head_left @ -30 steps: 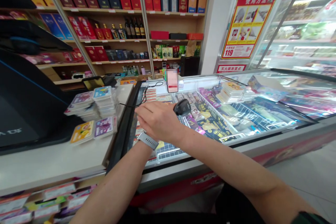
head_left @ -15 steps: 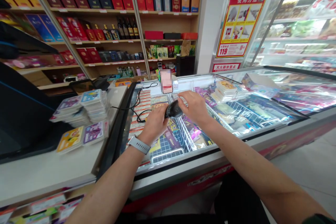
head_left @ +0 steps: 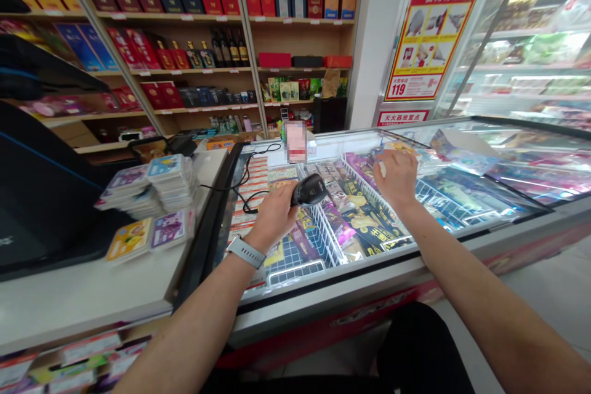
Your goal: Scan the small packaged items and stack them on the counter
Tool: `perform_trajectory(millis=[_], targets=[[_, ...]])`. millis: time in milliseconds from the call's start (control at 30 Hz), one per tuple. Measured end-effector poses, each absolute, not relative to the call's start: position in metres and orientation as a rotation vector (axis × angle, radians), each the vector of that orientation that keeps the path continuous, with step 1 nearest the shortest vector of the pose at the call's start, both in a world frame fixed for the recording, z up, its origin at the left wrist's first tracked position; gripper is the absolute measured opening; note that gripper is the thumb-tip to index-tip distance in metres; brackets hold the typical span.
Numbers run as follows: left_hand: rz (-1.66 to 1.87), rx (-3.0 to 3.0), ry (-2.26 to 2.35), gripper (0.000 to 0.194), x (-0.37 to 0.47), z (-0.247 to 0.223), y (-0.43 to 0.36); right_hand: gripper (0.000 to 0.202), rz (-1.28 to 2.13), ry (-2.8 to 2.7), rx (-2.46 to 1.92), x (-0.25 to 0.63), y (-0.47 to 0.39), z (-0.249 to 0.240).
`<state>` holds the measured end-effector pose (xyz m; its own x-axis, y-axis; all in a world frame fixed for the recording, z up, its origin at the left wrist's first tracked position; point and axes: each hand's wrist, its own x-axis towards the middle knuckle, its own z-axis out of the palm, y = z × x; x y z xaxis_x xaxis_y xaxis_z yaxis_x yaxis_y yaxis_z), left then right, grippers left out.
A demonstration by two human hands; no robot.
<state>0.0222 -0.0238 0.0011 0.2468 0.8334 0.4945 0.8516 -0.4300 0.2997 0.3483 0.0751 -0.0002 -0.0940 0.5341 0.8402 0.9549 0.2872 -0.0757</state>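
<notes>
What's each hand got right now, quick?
Left hand: closed on the black handheld scanner.
Right hand: fingers partly curled at the stacked packs on the freezer; grip can't be told.

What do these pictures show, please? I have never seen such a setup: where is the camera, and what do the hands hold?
There is no robot here. All pictures come from one camera worn on a person's head, looking forward and down, so the bare arms reach in from the bottom edge.

The left hand, with a watch on its wrist, holds a black handheld scanner above a glass-topped freezer. Through the glass you see wire baskets with wrapped goods. The right hand is beside flat packs stacked on the glass; whether it touches them, I cannot tell.

At the left, a white counter carries more stacked packs. Behind are shelves with boxes and bottles.
</notes>
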Motion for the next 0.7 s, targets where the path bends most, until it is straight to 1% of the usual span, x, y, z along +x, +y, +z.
perform_trajectory(millis=[133, 267, 433, 533, 700], targets=[[-0.949, -2.449, -1.649, 0.055, 0.02, 0.0, -0.023, 0.041, -0.703, -1.681, -1.476, 0.362, 0.077, 0.002], [-0.96, -2.443, -1.642, 0.053, 0.02, 0.0, -0.023, 0.049, -0.682, -1.61, -1.644, 0.371, 0.076, 0.004], [-0.951, -2.429, -1.661, 0.053, 0.02, 0.001, -0.024, 0.055, -0.655, -1.561, -1.733, 0.379, 0.079, 0.0], [-0.96, -2.431, -1.673, 0.055, 0.021, 0.003, -0.026, 0.056, -0.635, -1.558, -1.766, 0.381, 0.083, -0.003], [-0.965, -2.433, -1.685, 0.056, 0.021, 0.005, -0.026, 0.052, -0.651, -1.57, -1.72, 0.388, 0.089, -0.009]])
